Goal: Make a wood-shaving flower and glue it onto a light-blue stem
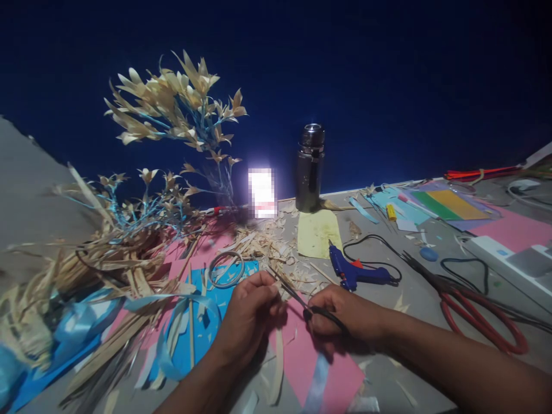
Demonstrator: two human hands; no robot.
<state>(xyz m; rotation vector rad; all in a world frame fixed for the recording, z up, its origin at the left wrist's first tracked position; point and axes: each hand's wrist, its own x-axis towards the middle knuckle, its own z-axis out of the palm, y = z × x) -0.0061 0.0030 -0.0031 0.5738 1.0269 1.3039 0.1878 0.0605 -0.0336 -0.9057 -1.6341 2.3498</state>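
My right hand [330,319] is closed round the black handles of small scissors [297,298], whose blades point up and left toward my other hand. Pinched fingers of my left hand [254,305] hold a small piece of pale dried husk [278,284] beside the blades. Below the hands lies pink paper [297,356] with a long pale husk strip [278,368] near its left edge. Behind them, husk scraps [269,241] are heaped on the table.
A blue glue gun [356,273], yellow paper [319,233], a dark flask [310,172] and large red-handled scissors [478,313] are ahead and right. Husk flowers on blue stems [172,109], a ring of tape [226,269] and blue ribbon [81,322] are left.
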